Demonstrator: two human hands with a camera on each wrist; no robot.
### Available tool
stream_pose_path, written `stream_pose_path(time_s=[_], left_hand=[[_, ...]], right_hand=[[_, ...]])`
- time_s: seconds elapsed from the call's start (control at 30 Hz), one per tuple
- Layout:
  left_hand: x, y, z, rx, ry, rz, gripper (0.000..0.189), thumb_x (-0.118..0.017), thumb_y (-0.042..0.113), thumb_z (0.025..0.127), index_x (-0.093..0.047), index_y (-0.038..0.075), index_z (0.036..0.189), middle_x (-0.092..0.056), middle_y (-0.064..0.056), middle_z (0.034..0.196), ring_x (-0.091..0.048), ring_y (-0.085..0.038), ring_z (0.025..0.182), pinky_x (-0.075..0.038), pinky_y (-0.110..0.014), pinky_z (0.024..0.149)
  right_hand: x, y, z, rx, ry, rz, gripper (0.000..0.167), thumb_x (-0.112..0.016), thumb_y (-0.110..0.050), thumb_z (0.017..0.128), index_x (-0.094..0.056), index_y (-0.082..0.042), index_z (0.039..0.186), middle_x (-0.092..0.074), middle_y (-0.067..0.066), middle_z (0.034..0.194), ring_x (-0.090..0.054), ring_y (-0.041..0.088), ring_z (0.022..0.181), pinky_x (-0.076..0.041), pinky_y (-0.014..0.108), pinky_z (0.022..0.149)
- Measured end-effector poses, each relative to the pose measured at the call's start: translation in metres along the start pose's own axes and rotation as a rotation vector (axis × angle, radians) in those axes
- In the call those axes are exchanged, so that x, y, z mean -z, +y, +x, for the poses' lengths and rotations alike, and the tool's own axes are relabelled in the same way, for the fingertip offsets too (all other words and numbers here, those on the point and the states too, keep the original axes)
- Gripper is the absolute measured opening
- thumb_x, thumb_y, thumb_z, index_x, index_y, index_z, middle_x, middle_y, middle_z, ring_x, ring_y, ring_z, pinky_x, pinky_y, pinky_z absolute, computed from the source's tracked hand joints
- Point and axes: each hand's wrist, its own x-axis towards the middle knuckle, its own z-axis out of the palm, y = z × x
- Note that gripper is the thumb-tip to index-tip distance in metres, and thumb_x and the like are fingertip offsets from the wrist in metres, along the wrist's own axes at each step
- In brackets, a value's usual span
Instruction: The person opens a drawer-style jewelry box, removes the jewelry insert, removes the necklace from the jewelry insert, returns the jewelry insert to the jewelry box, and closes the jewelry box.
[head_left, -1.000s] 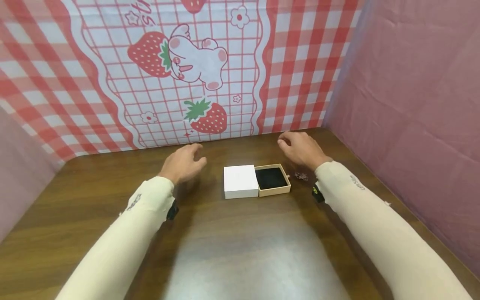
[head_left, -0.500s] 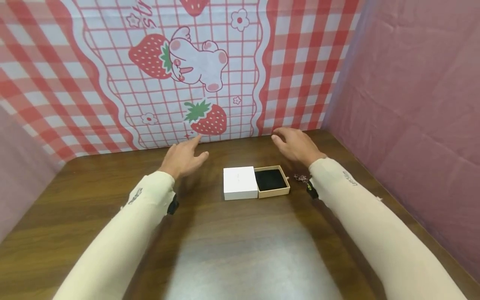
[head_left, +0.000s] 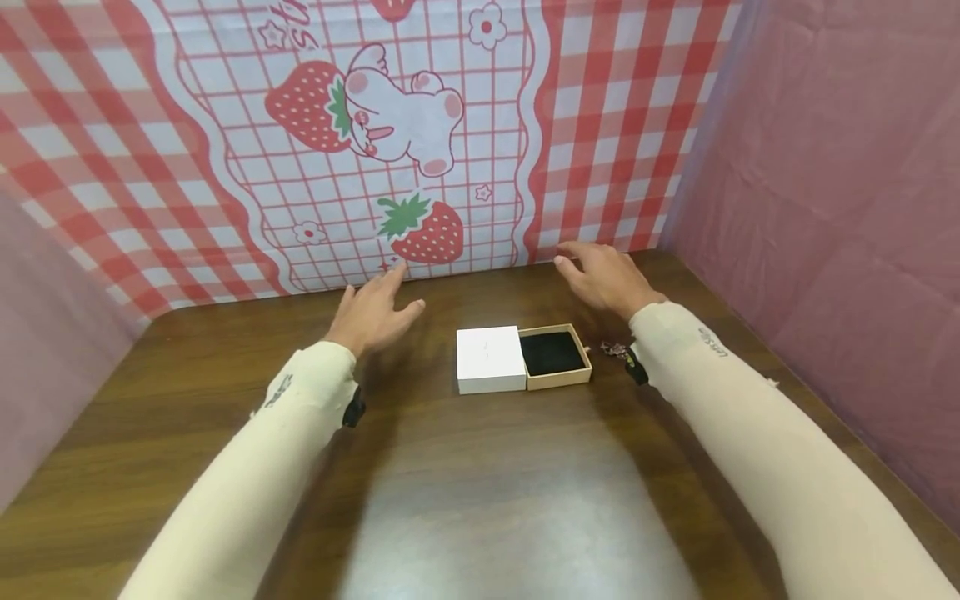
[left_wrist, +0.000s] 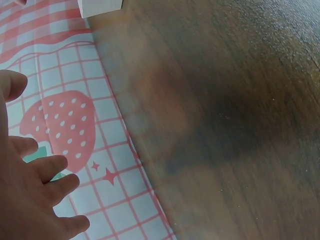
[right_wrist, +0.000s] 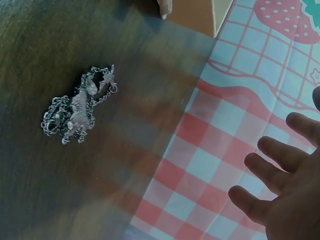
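Observation:
A small white box sleeve point(head_left: 491, 360) lies on the table with a tan drawer tray point(head_left: 558, 381) slid out of its right side. Black padding point(head_left: 551, 353) lines the tray. To the right of the tray lies a silvery chain necklace point(right_wrist: 80, 107) with a pendant, heaped on the wood; the right cuff partly covers it in the head view. My left hand point(head_left: 372, 315) hovers left of the box, fingers spread and holding nothing. Beyond the tray, on the right, my right hand point(head_left: 606, 279) is raised with relaxed fingers, also holding nothing.
A checked cloth with strawberries point(head_left: 427, 233) hangs along the table's back edge. Pink fabric point(head_left: 840, 208) walls the right side. The brown wooden table point(head_left: 480, 467) shows a bright glare near the front. Dark wrist cameras point(head_left: 353, 408) sit under the cuffs.
The left hand's fingers have spread out and reach slightly further forward. My right hand has risen a little toward the back. The box and necklace stay where they were.

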Motion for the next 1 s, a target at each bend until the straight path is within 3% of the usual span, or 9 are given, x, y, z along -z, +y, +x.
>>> stream_pose_path(time_s=[0.3,0.47,0.77,1.0], left_hand=[[-0.009,-0.003,0.002,-0.010,-0.054,0.047,0.080,-0.041,0.058,0.100,-0.019,0.011,0.161,-0.026,-0.011,0.163,-0.025,-0.034,0.148,-0.004,-0.062,0.117],[-0.016,-0.005,0.001,-0.024,-0.125,0.061,0.080,-0.042,0.058,0.100,-0.022,0.010,0.161,-0.030,-0.012,0.161,-0.028,-0.035,0.147,-0.005,-0.064,0.115],[-0.026,-0.002,-0.001,-0.069,-0.239,0.028,0.082,-0.042,0.060,0.100,-0.021,0.010,0.161,-0.030,-0.014,0.161,-0.026,-0.038,0.147,-0.008,-0.064,0.116],[-0.032,0.000,-0.003,-0.091,-0.287,-0.037,0.087,-0.045,0.069,0.096,-0.023,0.016,0.161,-0.032,-0.012,0.160,-0.031,-0.037,0.145,-0.021,-0.059,0.115]], right_hand=[[-0.004,-0.002,-0.001,-0.040,-0.075,-0.004,0.056,-0.042,-0.045,0.106,-0.049,-0.010,0.148,-0.051,0.014,0.147,-0.044,0.037,0.136,-0.030,0.057,0.112],[-0.007,0.000,-0.001,-0.074,-0.177,-0.010,0.059,-0.046,-0.044,0.104,-0.044,-0.007,0.150,-0.046,0.017,0.150,-0.040,0.038,0.139,-0.028,0.056,0.113],[-0.013,0.007,-0.003,-0.058,-0.254,-0.056,0.061,-0.045,-0.045,0.104,-0.044,-0.004,0.149,-0.047,0.021,0.148,-0.040,0.040,0.138,-0.029,0.058,0.112],[-0.019,0.008,-0.004,-0.053,-0.298,-0.058,0.056,-0.048,-0.043,0.104,-0.051,-0.002,0.143,-0.053,0.021,0.140,-0.048,0.039,0.130,-0.035,0.059,0.108]])
